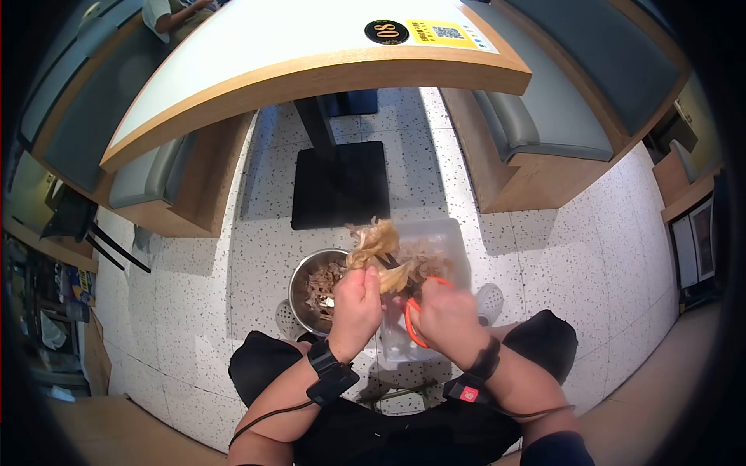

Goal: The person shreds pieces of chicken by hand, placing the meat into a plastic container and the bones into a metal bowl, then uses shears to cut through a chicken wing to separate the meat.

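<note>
My left hand [359, 307] is closed on a limp, yellowish, skin-like piece of food [374, 245], whose exact kind I cannot make out. In my right hand [451, 322] is a pair of scissors with orange handles [412, 325]; the blades point toward the piece and are partly hidden behind it. Below and to the left, a round metal bowl [292, 291] holds brownish shredded pieces [320, 289]. A translucent plastic tub [460, 237] lies under both hands, with pale pinkish pieces [423, 252] in its far part.
A white table [264, 46] with a wooden edge overhangs ahead, above a black pedestal base [339, 186]. Grey padded benches [544, 116] flank it. My knees [544, 342] are close on both sides. Another person [175, 19] sits at the far upper left.
</note>
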Demonstrator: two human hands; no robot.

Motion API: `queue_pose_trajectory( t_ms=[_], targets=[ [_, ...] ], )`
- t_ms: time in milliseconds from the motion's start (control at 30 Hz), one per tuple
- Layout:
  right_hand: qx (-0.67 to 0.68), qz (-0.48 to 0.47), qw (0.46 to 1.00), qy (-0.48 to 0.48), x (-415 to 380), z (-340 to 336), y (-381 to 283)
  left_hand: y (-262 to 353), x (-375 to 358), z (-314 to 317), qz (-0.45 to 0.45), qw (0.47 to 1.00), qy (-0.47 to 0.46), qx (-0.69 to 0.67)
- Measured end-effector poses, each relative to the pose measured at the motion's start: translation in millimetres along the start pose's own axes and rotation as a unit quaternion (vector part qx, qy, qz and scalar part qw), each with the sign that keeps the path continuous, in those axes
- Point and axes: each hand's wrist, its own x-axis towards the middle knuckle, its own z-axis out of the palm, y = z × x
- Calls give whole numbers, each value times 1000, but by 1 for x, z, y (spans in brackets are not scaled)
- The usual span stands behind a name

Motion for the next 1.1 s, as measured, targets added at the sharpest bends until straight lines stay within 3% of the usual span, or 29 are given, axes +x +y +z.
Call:
queue_pose_trajectory(
  t_ms=[200, 400, 433, 467, 500, 567, 600, 700, 733, 767, 800, 833, 867, 1100],
  targets=[
    [-12, -14, 1000, -13, 0, -1, 8, 11, 0, -9, -38, 996, -31, -71],
    [140, -45, 986, -72, 5, -7, 29, 23, 6, -30, -136, 955, -110, -240],
    [266, 29, 944, -193, 9, -20, 28, 25, 8, -33, -160, 936, -122, -289],
    [380, 102, 866, -308, 11, -30, 28, 25, 10, -41, -167, 925, -160, -301],
    [379, 100, 867, -309, 10, -36, 28, 24, 10, -44, -166, 925, -159, -303],
    [583, 175, 682, -406, 8, -44, 29, 22, 10, -48, -175, 901, -193, -346],
    [627, 206, 629, -411, 6, -41, 29, 19, 10, -48, -174, 901, -191, -347],
    [595, 165, 677, -400, 6, -30, 28, 12, 11, -42, -201, 903, -165, -342],
    [488, 114, 785, -366, 7, -30, 29, 12, 10, -37, -180, 939, -124, -265],
    [489, 115, 785, -363, 4, -20, 28, 13, 8, -33, -157, 967, -82, -185],
    [350, 73, 897, -261, -3, -3, 26, 10, 7, -29, -156, 967, -83, -185],
    [196, 28, 969, -149, -1, 0, 16, 5, 5, -25, -136, 975, -71, -159],
    [168, 73, 967, -177, -2, -7, 9, 2, 4, -22, -117, 983, -59, -132],
    [102, 72, 986, -113, -9, 5, 4, 19, 1, -10, -117, 989, -54, -73]
  ],
)
